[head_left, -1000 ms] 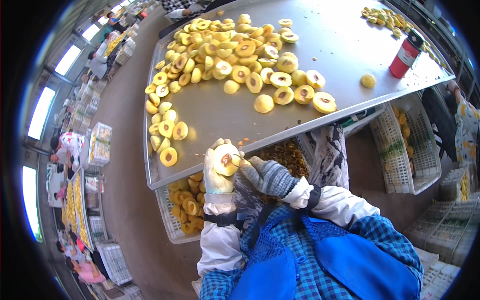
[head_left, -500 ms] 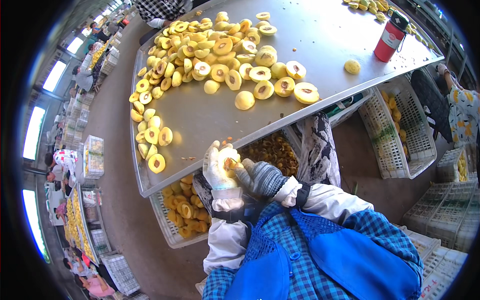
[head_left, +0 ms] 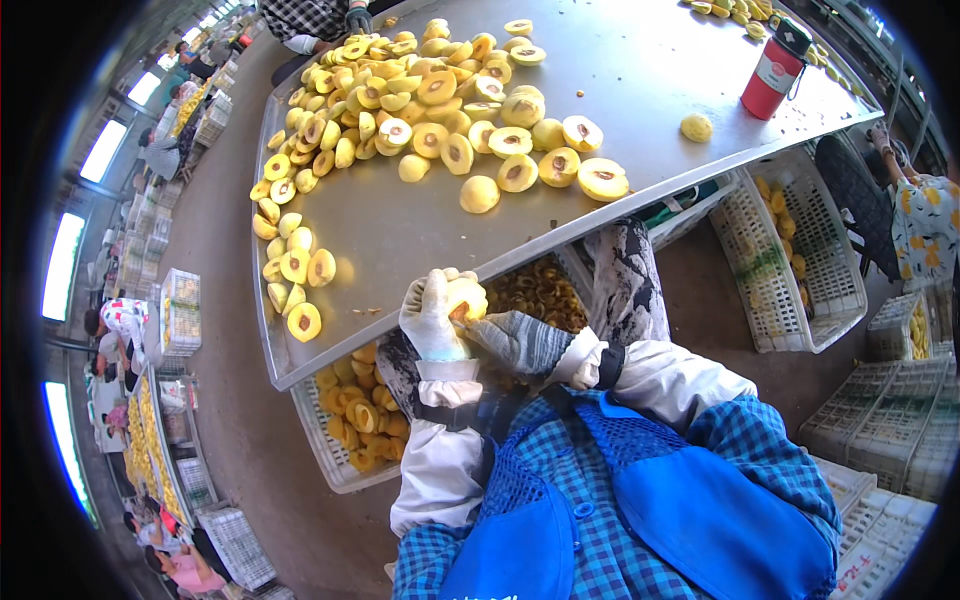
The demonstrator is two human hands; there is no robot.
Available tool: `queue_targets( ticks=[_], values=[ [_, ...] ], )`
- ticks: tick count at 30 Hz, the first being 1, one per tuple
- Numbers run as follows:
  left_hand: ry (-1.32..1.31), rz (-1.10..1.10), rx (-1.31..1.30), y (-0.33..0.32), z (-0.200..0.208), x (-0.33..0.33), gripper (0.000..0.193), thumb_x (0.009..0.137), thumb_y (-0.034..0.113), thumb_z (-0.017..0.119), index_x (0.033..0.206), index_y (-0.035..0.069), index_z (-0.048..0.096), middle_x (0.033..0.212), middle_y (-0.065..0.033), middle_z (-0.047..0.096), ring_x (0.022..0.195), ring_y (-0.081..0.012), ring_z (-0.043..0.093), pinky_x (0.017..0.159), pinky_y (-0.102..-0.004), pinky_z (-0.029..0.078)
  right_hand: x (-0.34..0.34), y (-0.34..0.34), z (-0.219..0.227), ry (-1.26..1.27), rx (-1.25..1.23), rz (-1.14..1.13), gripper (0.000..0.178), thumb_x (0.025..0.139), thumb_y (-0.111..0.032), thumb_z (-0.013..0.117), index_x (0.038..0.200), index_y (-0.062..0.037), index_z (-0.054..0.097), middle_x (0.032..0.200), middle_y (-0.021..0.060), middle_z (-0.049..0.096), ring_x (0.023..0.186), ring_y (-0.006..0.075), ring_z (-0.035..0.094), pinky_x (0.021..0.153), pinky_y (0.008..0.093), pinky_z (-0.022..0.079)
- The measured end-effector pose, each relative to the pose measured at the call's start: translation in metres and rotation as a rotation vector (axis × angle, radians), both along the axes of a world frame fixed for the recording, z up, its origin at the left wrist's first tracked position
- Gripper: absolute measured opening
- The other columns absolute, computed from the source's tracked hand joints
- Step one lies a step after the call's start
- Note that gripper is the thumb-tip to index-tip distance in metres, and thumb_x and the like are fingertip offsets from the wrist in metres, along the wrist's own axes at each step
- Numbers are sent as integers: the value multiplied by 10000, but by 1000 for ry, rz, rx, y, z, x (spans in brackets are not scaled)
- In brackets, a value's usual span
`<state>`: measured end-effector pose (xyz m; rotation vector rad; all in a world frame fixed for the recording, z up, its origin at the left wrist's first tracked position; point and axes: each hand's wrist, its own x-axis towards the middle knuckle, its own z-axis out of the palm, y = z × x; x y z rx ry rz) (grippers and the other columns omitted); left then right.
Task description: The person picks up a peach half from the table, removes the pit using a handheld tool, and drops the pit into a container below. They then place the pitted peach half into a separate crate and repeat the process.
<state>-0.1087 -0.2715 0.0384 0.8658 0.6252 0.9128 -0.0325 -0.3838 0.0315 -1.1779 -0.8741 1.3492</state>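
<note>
My left hand [head_left: 432, 318], in a white glove, is closed around a yellow peach half [head_left: 466, 296] just off the near edge of the metal table [head_left: 400, 230]. The brownish pit hollow of the half shows on its lower side. My right hand [head_left: 527, 346], in a grey knit glove, is closed with its fingertips against that hollow; whatever lies inside its grip is hidden. Many peach halves [head_left: 437, 88] are heaped on the table beyond, most with the pit still in them. Below my hands, a bin of brown pits and scraps [head_left: 545, 292] shows under the table edge.
A white crate of pitted peach halves [head_left: 362, 420] stands below at left. On the table are a red flask [head_left: 776, 72] and a lone peach half [head_left: 697, 127]. White crates [head_left: 800, 250] stand at right. Across the table, a co-worker's gloved hand [head_left: 358, 19] is near the heap.
My left hand has turned the peach half, so more of its yellow outside shows. My right fingers have shifted slightly at the hollow. The co-worker's dark glove has come into view.
</note>
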Motion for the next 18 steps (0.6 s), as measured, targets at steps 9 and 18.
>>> queue_targets(
  ticks=[9, 18],
  values=[
    [70, -286, -99, 9, -6, -14, 420, 944, 404, 495, 971, 0, 606, 881, -223, 660, 706, -323, 663, 617, -411, 579, -6, 7, -30, 571, -91, 12, 310, 895, -352, 654, 1057, -88, 630, 800, -25, 619, 594, 38, 534, 493, 174, 439],
    [289, -325, 191, 2, 10, -23, 358, 931, 319, 553, 904, -23, 654, 843, -181, 677, 668, -280, 671, 634, -347, 572, 9, -11, 15, 448, -345, 315, 451, 918, -559, 500, 787, -144, 616, 607, -24, 538, 426, 106, 458, 402, 248, 363]
  ],
)
